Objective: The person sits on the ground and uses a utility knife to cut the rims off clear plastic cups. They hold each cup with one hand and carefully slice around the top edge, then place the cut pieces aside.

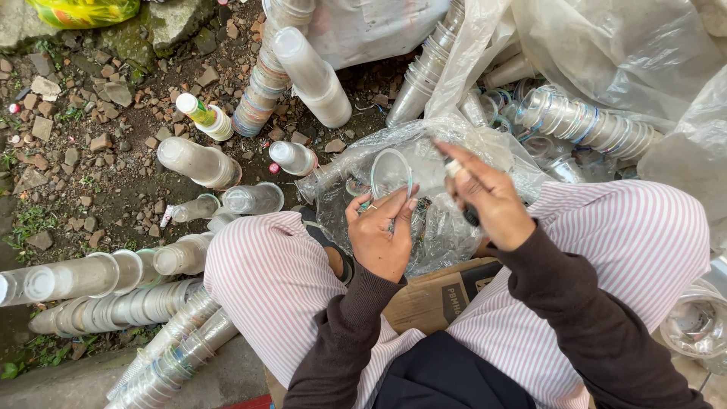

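Left hand [382, 235] gripping clear cup [390, 173], right hand [488, 201] clenching dark tool [470, 216], amid cup stacks [587, 125].

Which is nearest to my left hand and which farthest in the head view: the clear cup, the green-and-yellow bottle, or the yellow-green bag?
From the left hand:
1. Clear cup, held at its fingertips, just above.
2. Green-and-yellow bottle, up and left on the rubble.
3. Yellow-green bag, top left corner.
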